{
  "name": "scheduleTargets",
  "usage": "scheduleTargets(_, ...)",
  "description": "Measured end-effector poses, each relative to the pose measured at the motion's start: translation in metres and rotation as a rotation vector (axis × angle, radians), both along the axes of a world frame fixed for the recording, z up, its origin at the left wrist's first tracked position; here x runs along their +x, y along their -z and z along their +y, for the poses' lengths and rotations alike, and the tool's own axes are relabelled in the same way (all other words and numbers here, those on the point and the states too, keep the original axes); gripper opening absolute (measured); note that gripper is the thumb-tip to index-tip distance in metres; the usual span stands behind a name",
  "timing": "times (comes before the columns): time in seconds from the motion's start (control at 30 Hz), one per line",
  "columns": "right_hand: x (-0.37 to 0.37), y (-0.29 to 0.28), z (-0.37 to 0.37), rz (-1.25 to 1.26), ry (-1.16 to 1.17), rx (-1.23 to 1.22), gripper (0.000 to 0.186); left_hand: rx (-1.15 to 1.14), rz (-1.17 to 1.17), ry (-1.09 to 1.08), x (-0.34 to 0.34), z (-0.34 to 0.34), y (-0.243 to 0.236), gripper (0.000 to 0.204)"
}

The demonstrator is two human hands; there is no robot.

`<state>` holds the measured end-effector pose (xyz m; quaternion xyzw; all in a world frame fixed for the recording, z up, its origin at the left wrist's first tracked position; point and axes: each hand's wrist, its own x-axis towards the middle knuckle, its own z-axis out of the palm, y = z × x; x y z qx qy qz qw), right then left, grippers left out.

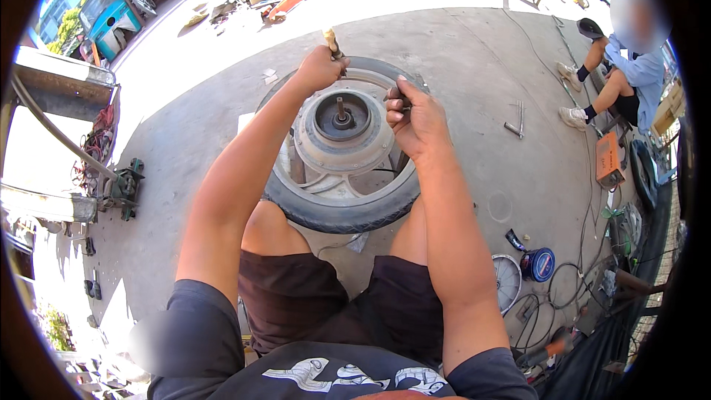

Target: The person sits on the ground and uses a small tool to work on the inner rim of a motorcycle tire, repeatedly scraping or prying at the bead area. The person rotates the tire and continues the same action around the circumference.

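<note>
Between my knees a wheel with a black tyre [348,221] and a grey hub [341,154] lies flat on the floor. A short axle [341,109] stands up from the hub's dark round recess. Over the wheel's far left edge, my left hand [320,70] is closed around a tool with a worn, yellowish-brown handle [330,38]; its kind is unclear. My right hand [418,122] is raised above the wheel's right side, fingers curled in a pinch. Something small and dark shows at those fingertips, too hidden to name.
A T-shaped metal tool [516,122] lies on the concrete to the right. Beyond it are a seated person [629,67] and an orange box [610,160]. A blue tin [538,264], a round metal cover [506,281] and loose cables lie nearer. A metal frame [59,70] stands left.
</note>
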<state>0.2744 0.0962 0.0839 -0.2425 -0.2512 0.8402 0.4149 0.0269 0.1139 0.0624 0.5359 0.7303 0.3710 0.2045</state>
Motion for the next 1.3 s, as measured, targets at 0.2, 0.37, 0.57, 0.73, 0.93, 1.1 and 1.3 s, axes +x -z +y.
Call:
scheduleTargets(0.2,0.004,0.000,0.001,-0.020,0.019,0.034,0.012,-0.064,0.049,-0.020,-0.002,0.014,0.020,0.026)
scheduleTargets(0.37,0.002,-0.001,0.000,-0.050,0.018,0.064,0.012,-0.036,0.192,-0.064,-0.017,0.025,0.048,0.026)
scheduleTargets(0.57,0.003,-0.003,-0.002,-0.049,0.020,0.070,0.012,-0.140,0.124,-0.047,-0.018,0.031,0.050,0.037)
scheduleTargets(0.73,0.003,-0.004,-0.002,-0.051,0.005,0.066,0.013,-0.079,0.162,-0.058,-0.018,0.030,0.054,0.029)
scheduleTargets(0.93,0.003,-0.004,-0.002,-0.046,0.004,0.068,0.013,-0.101,0.224,-0.075,-0.007,0.026,0.047,0.029)
scheduleTargets(1.1,0.003,-0.004,-0.002,-0.045,0.002,0.069,0.013,-0.122,0.273,-0.087,-0.004,0.027,0.043,0.031)
scheduleTargets(1.3,0.003,-0.005,-0.003,-0.039,0.003,0.073,0.013,-0.017,0.088,-0.093,-0.014,0.031,0.045,0.030)
